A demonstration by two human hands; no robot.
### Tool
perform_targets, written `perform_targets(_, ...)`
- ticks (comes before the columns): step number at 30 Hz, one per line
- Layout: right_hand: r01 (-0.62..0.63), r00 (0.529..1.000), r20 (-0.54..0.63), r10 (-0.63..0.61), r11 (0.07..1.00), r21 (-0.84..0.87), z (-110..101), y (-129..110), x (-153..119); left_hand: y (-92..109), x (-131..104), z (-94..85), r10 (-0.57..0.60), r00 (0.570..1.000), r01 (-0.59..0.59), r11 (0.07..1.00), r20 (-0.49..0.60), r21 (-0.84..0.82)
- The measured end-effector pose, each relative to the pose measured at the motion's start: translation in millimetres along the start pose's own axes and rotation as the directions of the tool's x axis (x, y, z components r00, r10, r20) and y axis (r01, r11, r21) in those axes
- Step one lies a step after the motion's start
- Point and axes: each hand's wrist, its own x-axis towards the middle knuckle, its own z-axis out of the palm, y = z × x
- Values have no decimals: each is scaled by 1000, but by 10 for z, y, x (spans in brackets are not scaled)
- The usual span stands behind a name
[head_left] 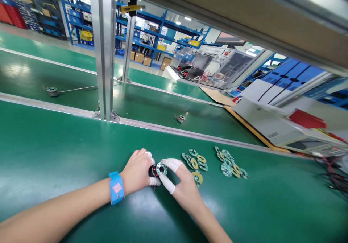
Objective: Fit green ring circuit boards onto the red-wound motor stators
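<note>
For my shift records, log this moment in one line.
left hand: holds dark part | right hand: pinches ring board | beyond right hand: loose boards

My finger covers (169, 185) look matt, thin and rubbery; my wristband (116, 188): cloth or plastic, I cannot tell; worktop (81, 145) smooth and glossy; upright post (95, 54) bare metal, satin sheen; ring-shaped boards (225, 170) resemble printed circuit board; cartons (139, 57) plain matt cardboard

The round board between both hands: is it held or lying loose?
Held: the right hand has the round board by its edge, beside the dark part in the left hand. Whether it is attached, I cannot tell.
</note>
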Motion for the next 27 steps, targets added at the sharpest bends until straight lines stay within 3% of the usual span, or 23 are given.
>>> perform_targets(10,41,999,34,-40,999,-36,24,52,-20,-12,-11,38,6,1000,-6,1000,-17,-4)
perform_targets(17,43,999,-17,-43,999,-22,42,76,-58,-10,-5,46,0,1000,0,1000,-7,-18)
perform_targets(20,-55,996,-73,56,998,12,23,167,-64,-3,-19,37,-13,1000,13,1000,4,-23)
perform_targets(23,-199,978,-95,188,972,-125,-9,302,-75,-6,-19,-21,-34,999,35,996,23,-85)
perform_targets(25,-238,971,-82,224,942,-237,-30,350,-77,-13,3,-77,-73,996,82,976,53,-203)
perform_targets(27,-260,964,-110,241,938,-229,-40,327,-67,-17,38,-120,-154,984,177,909,90,-377)
